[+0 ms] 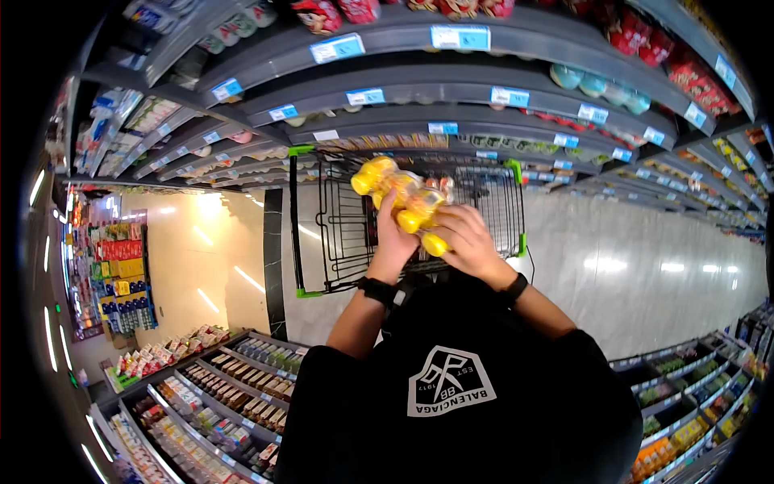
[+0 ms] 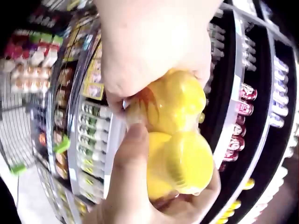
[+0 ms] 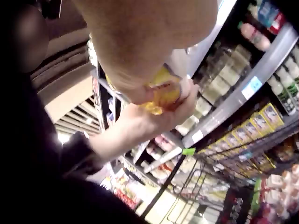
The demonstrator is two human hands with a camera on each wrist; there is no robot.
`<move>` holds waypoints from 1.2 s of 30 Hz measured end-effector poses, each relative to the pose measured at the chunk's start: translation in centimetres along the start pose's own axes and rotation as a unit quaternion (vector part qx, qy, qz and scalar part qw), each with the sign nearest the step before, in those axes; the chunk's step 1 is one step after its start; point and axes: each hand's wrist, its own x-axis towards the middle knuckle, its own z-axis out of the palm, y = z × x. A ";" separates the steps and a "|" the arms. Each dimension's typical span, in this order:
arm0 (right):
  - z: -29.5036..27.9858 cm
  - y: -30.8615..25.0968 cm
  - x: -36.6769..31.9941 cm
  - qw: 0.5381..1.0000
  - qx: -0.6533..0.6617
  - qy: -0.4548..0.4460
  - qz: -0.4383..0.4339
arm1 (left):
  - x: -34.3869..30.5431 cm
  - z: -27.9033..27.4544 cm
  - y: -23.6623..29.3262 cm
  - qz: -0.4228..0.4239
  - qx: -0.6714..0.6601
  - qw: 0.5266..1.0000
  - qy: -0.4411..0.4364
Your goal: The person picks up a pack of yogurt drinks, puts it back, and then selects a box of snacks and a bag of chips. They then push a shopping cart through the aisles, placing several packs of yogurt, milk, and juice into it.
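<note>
A pack of yellow-capped bottles (image 1: 415,203), several small bottles bundled together, is held in both hands above the shopping cart. My left hand (image 1: 395,240) grips it from the near side, thumb lying along the bottles; its fingers are mostly hidden beneath. My right hand (image 1: 466,239) grips the right end, fingers over the bottles. In the left wrist view, two rounded yellow ends (image 2: 189,161) show close up between the hands, with a thumb and fingers around the lower one. The right wrist view shows part of the yellow pack (image 3: 163,91) between both hands.
The black wire shopping cart (image 1: 339,222) with green corners stands right in front, with some goods inside. Beyond it, stocked shelves (image 1: 371,77) with blue price tags curve across the aisle. More low shelves (image 1: 242,379) stand behind on both sides. Grey tiled floor (image 1: 629,266) extends right.
</note>
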 end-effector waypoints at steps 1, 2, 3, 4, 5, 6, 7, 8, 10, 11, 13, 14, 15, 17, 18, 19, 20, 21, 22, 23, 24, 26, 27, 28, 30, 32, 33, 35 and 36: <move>1.7 0.2 -1.2 0.999 0.031 -0.023 0.030 | 1.0 -1.7 -0.3 0.011 0.034 0.998 0.051; 2.7 0.2 -1.9 0.994 0.060 -0.048 0.079 | 2.2 -3.5 -0.4 0.023 0.063 0.993 0.100; 3.3 0.7 -2.4 0.988 0.081 -0.085 0.099 | 3.7 -6.7 -0.1 0.039 0.115 0.986 0.112; 3.4 0.7 -2.2 0.963 0.153 -0.118 0.186 | 4.1 -7.9 0.0 0.099 0.172 0.973 0.121; 3.6 0.6 -1.8 0.925 0.224 -0.147 0.269 | 4.3 -8.6 -0.1 0.158 0.228 0.952 0.127; 4.8 1.3 -2.3 0.904 0.271 -0.151 0.294 | 2.9 -6.2 -0.1 0.166 0.286 0.933 0.144; 6.1 1.7 -2.9 0.888 0.283 -0.170 0.320 | 2.5 -6.6 -0.7 0.156 0.291 0.932 0.150; 8.1 2.2 -3.9 0.849 0.363 -0.166 0.347 | 2.4 -7.2 -1.3 0.167 0.353 0.911 0.133; 11.6 3.1 -5.3 0.826 0.397 -0.134 0.377 | 1.6 -6.5 -2.1 0.137 0.431 0.889 0.074; 13.0 4.3 -6.4 0.824 0.400 -0.133 0.380 | 1.1 -6.5 -2.3 0.073 0.437 0.893 0.076; 15.0 5.7 -9.2 0.853 0.356 -0.054 0.378 | 0.7 -8.2 -2.1 0.041 0.499 0.866 0.019; 14.7 5.8 -9.5 0.730 0.479 -0.038 0.485 | 0.1 -10.6 -2.4 0.021 0.483 0.874 0.049; 15.2 6.4 -10.1 0.642 0.508 0.007 0.574 | -1.0 -11.3 -2.3 -0.004 0.451 0.890 0.065; 16.0 8.2 -11.7 0.580 0.523 0.059 0.622 | -3.1 -14.0 -2.1 -0.011 0.465 0.882 0.068; 17.3 9.8 -13.4 0.595 0.466 0.060 0.652 | -4.4 -15.4 -2.2 -0.003 0.498 0.863 0.090; 19.0 11.5 -15.4 0.608 0.406 0.061 0.679 | -5.9 -16.1 -2.0 0.008 0.605 0.789 0.107; 20.8 13.2 -17.3 0.601 0.352 0.079 0.713 | -7.3 -17.1 -1.7 0.020 0.692 0.714 0.103; 22.1 14.8 -18.8 0.592 0.295 0.097 0.744 | -8.6 -18.2 -1.5 0.032 0.770 0.630 0.097; 22.5 16.0 -19.2 0.595 0.263 0.098 0.753 | -9.9 -19.4 -1.3 0.023 0.808 0.581 0.093; 22.8 17.1 -19.7 0.597 0.231 0.099 0.762 | -11.2 -20.5 -1.2 0.013 0.843 0.530 0.088; 24.2 19.0 -21.9 0.566 0.241 0.105 0.781 | -12.4 -21.4 -1.2 -0.004 0.842 0.530 0.098; 26.7 22.3 -25.6 0.568 0.182 0.063 0.800 | -13.9 -22.7 -1.4 -0.082 0.810 0.561 0.153; 27.3 23.3 -25.9 0.569 0.141 0.043 0.809 | -14.7 -22.6 -1.7 -0.069 0.817 0.549 0.164; 28.8 25.2 -28.2 0.606 0.117 0.051 0.786 | -15.8 -24.7 -2.0 -0.072 0.801 0.569 0.169; 28.1 26.7 -27.1 0.632 0.101 0.032 0.768 | -17.4 -27.5 -2.1 -0.098 0.782 0.590 0.177; 28.5 28.0 -27.2 0.691 0.018 0.029 0.722 | -18.2 -27.8 -2.3 -0.130 0.768 0.598 0.188; 29.2 29.3 -28.1 0.690 0.015 0.032 0.723 | -18.3 -28.2 -2.5 -0.111 0.777 0.594 0.176; 29.0 30.2 -29.8 0.708 0.018 -0.071 0.703 | -18.9 -29.0 -2.5 -0.110 0.768 0.607 0.170; 28.7 29.3 -30.3 0.726 0.036 -0.089 0.681 | -19.4 -29.2 -2.4 -0.112 0.766 0.610 0.166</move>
